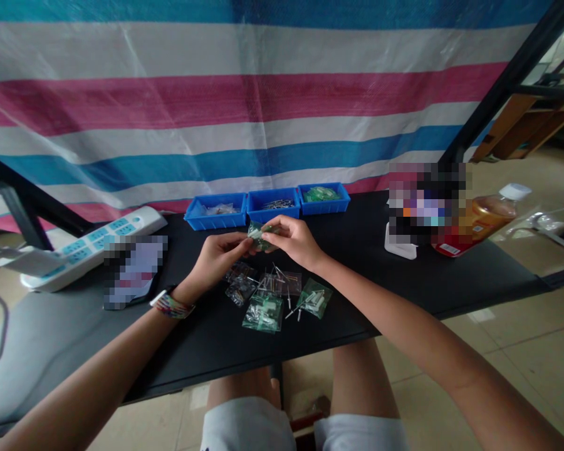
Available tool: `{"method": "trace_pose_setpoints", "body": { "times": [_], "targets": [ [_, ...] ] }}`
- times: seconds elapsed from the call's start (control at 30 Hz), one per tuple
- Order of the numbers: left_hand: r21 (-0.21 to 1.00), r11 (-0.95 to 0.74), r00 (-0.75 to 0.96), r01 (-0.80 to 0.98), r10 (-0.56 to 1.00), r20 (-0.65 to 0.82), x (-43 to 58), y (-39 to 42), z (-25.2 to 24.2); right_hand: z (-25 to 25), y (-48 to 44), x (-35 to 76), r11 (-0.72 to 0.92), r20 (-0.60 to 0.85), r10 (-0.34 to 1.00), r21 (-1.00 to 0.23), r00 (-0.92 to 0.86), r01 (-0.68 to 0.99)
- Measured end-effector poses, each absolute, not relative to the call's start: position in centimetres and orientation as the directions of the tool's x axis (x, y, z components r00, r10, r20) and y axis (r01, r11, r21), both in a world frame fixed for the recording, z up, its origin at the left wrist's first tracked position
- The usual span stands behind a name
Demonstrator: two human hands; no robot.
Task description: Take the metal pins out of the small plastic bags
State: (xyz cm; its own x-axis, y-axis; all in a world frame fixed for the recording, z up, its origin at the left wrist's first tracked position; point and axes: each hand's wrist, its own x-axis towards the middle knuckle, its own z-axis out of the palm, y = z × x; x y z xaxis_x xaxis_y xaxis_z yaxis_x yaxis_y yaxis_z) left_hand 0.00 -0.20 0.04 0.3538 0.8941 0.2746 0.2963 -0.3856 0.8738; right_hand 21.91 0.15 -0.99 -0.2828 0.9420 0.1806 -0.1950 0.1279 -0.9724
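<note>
My left hand [219, 254] and my right hand [295, 238] meet above the black table [451, 275], both pinching one small clear plastic bag with green contents [261, 235]. The bag is lifted off the table. Below the hands lies a scatter of several similar small bags [267, 300] and loose metal pins [291, 307]. A striped band is on my left wrist.
Three blue bins [267, 205] stand in a row at the table's back edge, holding small parts. A white power strip [94, 244] lies at the left. An orange-liquid bottle [493, 216] lies at the right. A striped tarp hangs behind.
</note>
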Motion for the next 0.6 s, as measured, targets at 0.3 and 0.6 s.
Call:
{"method": "trace_pose_setpoints", "body": {
  "times": [0.3, 0.6],
  "targets": [
    [0.871, -0.393, 0.333, 0.295, 0.897, 0.292, -0.2, 0.0, 0.4, -0.8, 3.8, 24.6, 0.241, 0.241, 0.97, -0.959, 0.024, -0.147],
    [0.855, -0.407, 0.36, 0.322, 0.888, 0.287, -0.2, 0.0, 0.2, -0.5, 7.2, 33.7, 0.235, 0.628, 0.725, -0.612, 0.284, 0.755]
  ]
}}
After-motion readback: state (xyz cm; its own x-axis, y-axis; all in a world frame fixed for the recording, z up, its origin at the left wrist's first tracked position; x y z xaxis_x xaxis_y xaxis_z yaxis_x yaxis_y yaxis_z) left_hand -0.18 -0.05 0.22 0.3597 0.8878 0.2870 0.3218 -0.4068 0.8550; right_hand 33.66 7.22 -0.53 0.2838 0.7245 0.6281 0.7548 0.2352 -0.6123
